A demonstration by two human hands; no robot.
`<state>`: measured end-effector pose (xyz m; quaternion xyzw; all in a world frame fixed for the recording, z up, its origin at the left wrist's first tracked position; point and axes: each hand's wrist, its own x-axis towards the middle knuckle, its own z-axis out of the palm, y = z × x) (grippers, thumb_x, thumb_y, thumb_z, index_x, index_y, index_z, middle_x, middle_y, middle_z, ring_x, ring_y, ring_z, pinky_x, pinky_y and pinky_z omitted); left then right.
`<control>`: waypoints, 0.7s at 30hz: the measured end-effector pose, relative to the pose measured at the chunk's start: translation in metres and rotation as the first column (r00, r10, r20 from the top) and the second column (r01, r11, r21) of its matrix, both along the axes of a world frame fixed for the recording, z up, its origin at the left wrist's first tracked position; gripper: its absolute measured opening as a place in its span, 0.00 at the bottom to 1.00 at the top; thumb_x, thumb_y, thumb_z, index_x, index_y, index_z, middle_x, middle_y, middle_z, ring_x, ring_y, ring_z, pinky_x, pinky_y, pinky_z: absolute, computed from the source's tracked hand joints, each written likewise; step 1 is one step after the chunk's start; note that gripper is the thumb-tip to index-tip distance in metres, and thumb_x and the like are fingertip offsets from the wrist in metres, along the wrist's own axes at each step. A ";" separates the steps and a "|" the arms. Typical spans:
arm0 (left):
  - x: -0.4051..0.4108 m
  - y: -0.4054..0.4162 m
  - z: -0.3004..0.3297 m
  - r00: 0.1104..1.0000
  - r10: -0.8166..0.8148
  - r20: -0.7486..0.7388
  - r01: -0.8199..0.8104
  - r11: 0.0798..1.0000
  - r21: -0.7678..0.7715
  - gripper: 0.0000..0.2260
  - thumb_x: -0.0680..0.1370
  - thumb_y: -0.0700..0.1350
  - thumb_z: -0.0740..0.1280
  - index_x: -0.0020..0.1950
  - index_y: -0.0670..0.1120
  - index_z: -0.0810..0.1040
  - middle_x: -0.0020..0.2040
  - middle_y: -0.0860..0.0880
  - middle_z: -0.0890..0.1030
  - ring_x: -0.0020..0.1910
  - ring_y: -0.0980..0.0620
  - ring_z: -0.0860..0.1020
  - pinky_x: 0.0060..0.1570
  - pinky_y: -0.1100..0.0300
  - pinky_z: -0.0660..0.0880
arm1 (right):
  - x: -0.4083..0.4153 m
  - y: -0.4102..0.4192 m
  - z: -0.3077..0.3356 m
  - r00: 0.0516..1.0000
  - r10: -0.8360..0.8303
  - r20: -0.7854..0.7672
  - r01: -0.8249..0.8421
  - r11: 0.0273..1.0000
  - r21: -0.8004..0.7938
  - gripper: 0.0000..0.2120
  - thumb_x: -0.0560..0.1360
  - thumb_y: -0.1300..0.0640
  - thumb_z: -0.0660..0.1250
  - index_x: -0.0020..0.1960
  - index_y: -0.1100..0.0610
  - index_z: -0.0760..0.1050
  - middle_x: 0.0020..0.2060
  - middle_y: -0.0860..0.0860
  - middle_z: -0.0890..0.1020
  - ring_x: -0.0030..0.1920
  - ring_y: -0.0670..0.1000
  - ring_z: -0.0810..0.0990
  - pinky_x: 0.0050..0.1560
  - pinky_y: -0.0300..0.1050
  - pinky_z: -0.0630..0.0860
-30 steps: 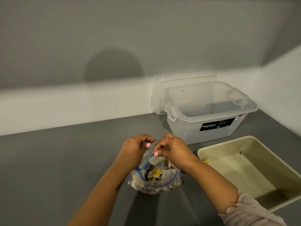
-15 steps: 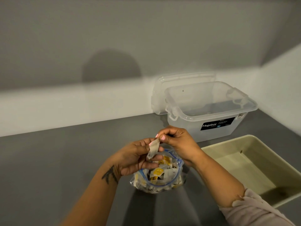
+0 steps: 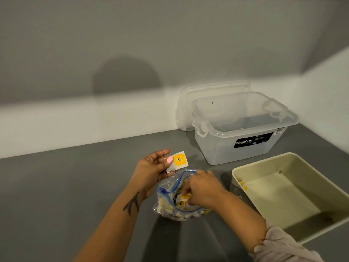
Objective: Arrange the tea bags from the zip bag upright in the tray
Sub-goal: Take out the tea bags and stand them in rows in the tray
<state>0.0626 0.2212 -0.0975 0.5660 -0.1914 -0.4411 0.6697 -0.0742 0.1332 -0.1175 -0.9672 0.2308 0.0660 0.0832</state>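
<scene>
A clear zip bag [image 3: 166, 197] with a blue seal stands open on the grey counter, full of white and yellow tea bags. My left hand [image 3: 151, 169] holds one tea bag [image 3: 178, 161] with a yellow label, pinched between thumb and fingers just above the zip bag. My right hand [image 3: 203, 188] reaches into the bag's mouth, and its fingers close on tea bags [image 3: 184, 197] inside; the fingertips are partly hidden. The cream tray [image 3: 243, 170] lies to the right, with a bit of yellow tea bag [image 3: 243, 185] at its near left corner.
A clear Megabox storage box [image 3: 243, 127] stands open behind the tray, its lid [image 3: 205, 89] leaning on the wall behind it. The wall runs along the back and right of the grey counter [image 3: 66, 186].
My right hand passed the tea bag to my left hand and went down into the zip bag. My left hand lifted away to the left with the tea bag.
</scene>
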 end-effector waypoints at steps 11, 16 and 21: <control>0.001 -0.002 -0.007 0.997 0.042 0.062 -0.044 0.999 0.029 0.11 0.75 0.36 0.66 0.56 0.44 0.77 0.49 0.45 0.82 0.45 0.50 0.81 0.38 0.60 0.81 | 0.001 -0.005 -0.004 0.993 -0.067 0.100 0.061 0.996 0.060 0.09 0.78 0.52 0.61 0.48 0.51 0.80 0.44 0.48 0.83 0.47 0.50 0.78 0.62 0.47 0.66; 0.000 -0.003 -0.008 0.995 0.075 0.069 -0.077 0.997 0.019 0.10 0.75 0.36 0.65 0.56 0.43 0.77 0.47 0.46 0.82 0.45 0.50 0.81 0.38 0.61 0.81 | 0.000 -0.004 -0.001 0.979 -0.092 0.183 0.074 0.992 0.101 0.06 0.80 0.55 0.59 0.49 0.53 0.74 0.47 0.50 0.78 0.47 0.52 0.76 0.48 0.44 0.70; 0.003 -0.002 -0.009 0.989 0.128 0.073 -0.129 0.991 0.017 0.10 0.75 0.36 0.66 0.56 0.43 0.77 0.47 0.45 0.81 0.44 0.50 0.81 0.35 0.62 0.81 | -0.003 -0.013 0.013 0.893 -0.304 0.332 0.199 0.928 0.315 0.05 0.79 0.55 0.61 0.46 0.49 0.76 0.40 0.44 0.76 0.42 0.47 0.77 0.41 0.41 0.72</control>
